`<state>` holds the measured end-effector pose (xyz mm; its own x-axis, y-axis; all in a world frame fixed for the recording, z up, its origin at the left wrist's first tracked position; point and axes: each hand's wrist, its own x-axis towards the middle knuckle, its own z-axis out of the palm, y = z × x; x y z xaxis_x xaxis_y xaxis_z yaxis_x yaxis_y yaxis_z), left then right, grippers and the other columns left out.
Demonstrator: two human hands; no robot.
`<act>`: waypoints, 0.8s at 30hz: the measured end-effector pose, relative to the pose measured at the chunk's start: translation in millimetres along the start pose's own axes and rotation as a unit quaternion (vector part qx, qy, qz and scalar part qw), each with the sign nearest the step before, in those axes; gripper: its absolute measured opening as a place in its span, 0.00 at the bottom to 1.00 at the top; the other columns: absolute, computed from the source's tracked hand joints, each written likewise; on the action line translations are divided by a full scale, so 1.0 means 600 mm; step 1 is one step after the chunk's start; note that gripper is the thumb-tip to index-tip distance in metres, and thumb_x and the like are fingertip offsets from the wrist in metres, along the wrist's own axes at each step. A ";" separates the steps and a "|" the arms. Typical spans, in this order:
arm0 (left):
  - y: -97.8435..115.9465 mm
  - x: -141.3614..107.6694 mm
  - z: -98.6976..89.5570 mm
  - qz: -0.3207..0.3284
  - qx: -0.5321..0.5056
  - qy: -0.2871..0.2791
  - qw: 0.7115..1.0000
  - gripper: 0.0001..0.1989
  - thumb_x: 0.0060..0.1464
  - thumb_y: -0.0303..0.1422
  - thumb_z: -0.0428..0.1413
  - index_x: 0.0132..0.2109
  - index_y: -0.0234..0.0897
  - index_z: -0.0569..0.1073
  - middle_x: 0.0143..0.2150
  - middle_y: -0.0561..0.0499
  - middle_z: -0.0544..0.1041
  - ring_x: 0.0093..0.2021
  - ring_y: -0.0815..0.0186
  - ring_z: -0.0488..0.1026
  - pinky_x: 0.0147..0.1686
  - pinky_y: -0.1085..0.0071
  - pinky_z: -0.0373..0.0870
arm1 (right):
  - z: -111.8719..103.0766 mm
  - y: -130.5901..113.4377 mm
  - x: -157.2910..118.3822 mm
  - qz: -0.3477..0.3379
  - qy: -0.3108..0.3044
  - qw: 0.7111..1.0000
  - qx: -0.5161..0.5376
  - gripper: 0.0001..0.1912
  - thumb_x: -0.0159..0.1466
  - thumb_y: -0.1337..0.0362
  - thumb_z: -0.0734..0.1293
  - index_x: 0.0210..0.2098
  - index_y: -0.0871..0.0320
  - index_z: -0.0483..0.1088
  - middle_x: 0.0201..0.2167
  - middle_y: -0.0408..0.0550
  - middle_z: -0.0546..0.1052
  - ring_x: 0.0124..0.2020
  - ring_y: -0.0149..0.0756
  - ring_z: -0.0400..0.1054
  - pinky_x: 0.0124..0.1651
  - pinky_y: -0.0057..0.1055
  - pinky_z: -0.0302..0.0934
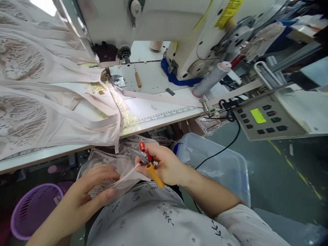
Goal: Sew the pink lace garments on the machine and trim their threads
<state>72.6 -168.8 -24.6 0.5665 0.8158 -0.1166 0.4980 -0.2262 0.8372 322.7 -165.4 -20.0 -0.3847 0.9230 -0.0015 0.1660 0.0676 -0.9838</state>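
Observation:
My right hand (164,165) is closed around small scissors (153,174) with orange and red handles, and its fingertips also pinch the edge of a pale lace garment piece (125,174). The scissors' metal blades point up and left. My left hand (94,191) has its fingers apart, bent over the same lace piece at my lap; its outline is slightly blurred. More pale lace garments (84,126) lie on the table's left side, one strap end hanging over the front edge.
A white sewing machine (153,20) stands on the table (143,126). A wooden-handled tool (138,80) lies near its base. The control box (269,119) sits at right. Below are a clear plastic bin (235,164) and a purple basket (20,212). A black cable hangs between.

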 end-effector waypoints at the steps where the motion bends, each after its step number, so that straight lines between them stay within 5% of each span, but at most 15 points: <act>1: 0.011 0.005 0.001 0.015 0.015 0.012 1.000 0.12 0.55 0.37 0.56 0.46 0.46 0.77 0.47 0.49 0.78 0.49 0.59 0.74 0.48 0.71 0.71 | 0.003 0.001 0.002 -0.011 -0.010 1.000 -0.012 0.06 0.56 0.66 0.68 0.32 0.57 0.65 0.27 0.41 0.67 0.26 0.28 0.59 0.27 0.24 0.58; 8: 0.056 0.053 0.023 0.014 0.005 -0.028 0.999 0.16 0.61 0.34 0.47 0.28 0.37 0.73 0.25 0.53 0.73 0.26 0.70 0.69 0.27 0.78 0.66 | 0.011 0.003 0.012 -0.028 -0.024 0.999 -0.019 0.07 0.57 0.65 0.69 0.32 0.57 0.65 0.26 0.41 0.68 0.26 0.28 0.61 0.27 0.23 0.60; 24: 0.027 0.035 0.034 -0.110 -0.094 0.123 0.982 0.11 0.53 0.41 0.58 0.34 0.39 0.80 0.30 0.51 0.79 0.29 0.67 0.73 0.29 0.78 0.68 | 0.002 0.013 -0.006 0.116 0.027 0.991 0.061 0.20 0.51 0.51 0.73 0.31 0.56 0.62 0.26 0.41 0.68 0.25 0.31 0.62 0.27 0.28 0.61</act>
<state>106.2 -166.1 -24.2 0.2712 0.9433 -0.1916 0.4475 0.0527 0.8927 324.2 -168.6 -27.8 -0.2991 0.9275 -0.2241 0.1312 -0.1926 -0.9725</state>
